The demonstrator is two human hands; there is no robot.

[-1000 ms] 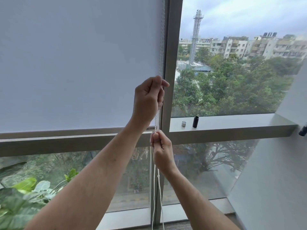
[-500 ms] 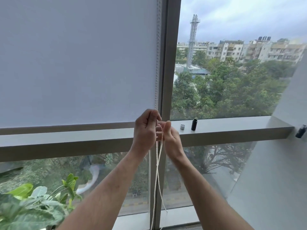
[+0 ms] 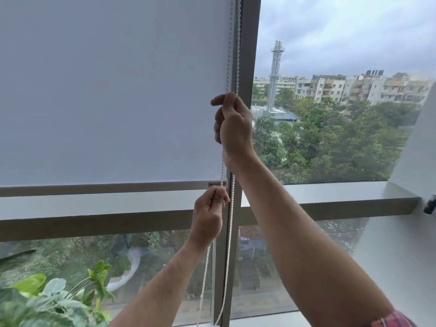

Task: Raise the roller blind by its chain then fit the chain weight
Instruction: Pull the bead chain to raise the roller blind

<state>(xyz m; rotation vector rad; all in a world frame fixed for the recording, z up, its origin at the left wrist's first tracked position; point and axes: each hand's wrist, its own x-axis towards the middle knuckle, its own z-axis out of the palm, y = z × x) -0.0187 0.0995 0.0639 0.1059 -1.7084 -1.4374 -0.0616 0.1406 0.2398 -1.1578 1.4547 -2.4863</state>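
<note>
A white roller blind [image 3: 113, 90] covers the left window pane, and its bottom bar [image 3: 118, 186] hangs just above the grey crossbeam. The white beaded chain [image 3: 237, 43] runs down along the window mullion in two strands. My right hand [image 3: 233, 126] is raised and grips the chain near the blind's right edge. My left hand [image 3: 208, 210] is lower, just under the bottom bar, and pinches a strand of chain that trails down from it. My right forearm crosses the ledge where it meets the mullion, and no chain weight shows there.
A grey window ledge [image 3: 342, 194] runs to the right of the mullion [image 3: 247, 55]. A small black object [image 3: 430, 204] sticks out at the right edge by the white wall. Green plant leaves [image 3: 47, 300] fill the lower left corner.
My right hand has moved up the chain from the ledge height. My left hand has come down below the bottom bar. The small black and silver pieces on the ledge are now hidden by my right arm.
</note>
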